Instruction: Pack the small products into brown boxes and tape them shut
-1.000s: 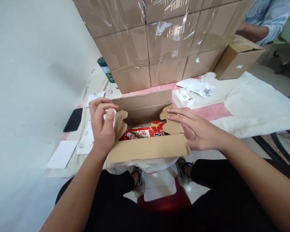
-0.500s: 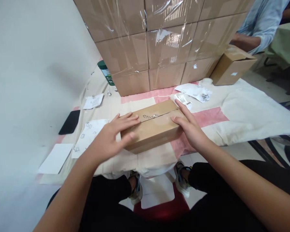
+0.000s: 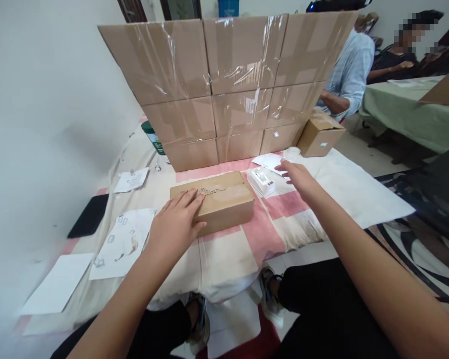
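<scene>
The left arm reaches in from the lower left, its left grip (image 3: 179,214) lying palm-down on the closed cardboard box (image 3: 230,204), fingers extended and thumb by the near side; it is relaxed, resting rather than clasping. The right arm slants in from the lower right, and the right grip (image 3: 297,179) is open, fingers spread and pointing left, near a small white device (image 3: 261,183).

A cream-and-pink cloth covers the bench (image 3: 226,267), where a stack of taped cartons (image 3: 241,109) stands at the far side. By the pale wall (image 3: 52,124) lie a black phone (image 3: 89,217) and a sketched sheet (image 3: 123,247) (the drawings are too small to make out). Beyond, a person in a light-blue shirt (image 3: 357,70) sits near a green-covered table (image 3: 404,109).

The box sits under the left grip, its right end uncovered, well apart from the right grip.
</scene>
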`<action>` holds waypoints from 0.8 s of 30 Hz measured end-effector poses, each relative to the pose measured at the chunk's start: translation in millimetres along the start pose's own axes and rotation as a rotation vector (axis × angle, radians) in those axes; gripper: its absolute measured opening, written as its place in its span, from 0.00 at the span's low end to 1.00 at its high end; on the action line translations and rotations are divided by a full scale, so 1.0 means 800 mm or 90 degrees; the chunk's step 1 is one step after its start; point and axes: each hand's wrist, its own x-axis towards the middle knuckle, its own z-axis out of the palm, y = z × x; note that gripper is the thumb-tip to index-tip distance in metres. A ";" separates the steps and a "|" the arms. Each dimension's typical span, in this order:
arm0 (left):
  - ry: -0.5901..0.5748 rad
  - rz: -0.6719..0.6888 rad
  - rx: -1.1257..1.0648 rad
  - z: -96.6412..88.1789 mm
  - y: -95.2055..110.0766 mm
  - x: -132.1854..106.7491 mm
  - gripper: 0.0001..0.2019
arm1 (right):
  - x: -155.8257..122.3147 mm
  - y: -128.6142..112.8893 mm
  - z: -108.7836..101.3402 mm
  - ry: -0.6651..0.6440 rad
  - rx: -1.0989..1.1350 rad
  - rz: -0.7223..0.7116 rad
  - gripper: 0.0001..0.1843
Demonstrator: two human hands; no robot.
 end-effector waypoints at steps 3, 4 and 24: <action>-0.023 -0.029 -0.015 0.004 -0.014 0.016 0.29 | 0.027 0.021 0.018 -0.046 0.009 0.160 0.25; -0.026 -0.030 -0.018 0.007 -0.018 0.019 0.29 | 0.031 0.026 0.025 -0.063 -0.001 0.192 0.26; 0.126 0.060 0.040 0.054 -0.042 -0.007 0.31 | 0.059 0.045 0.056 -0.023 -0.127 0.185 0.18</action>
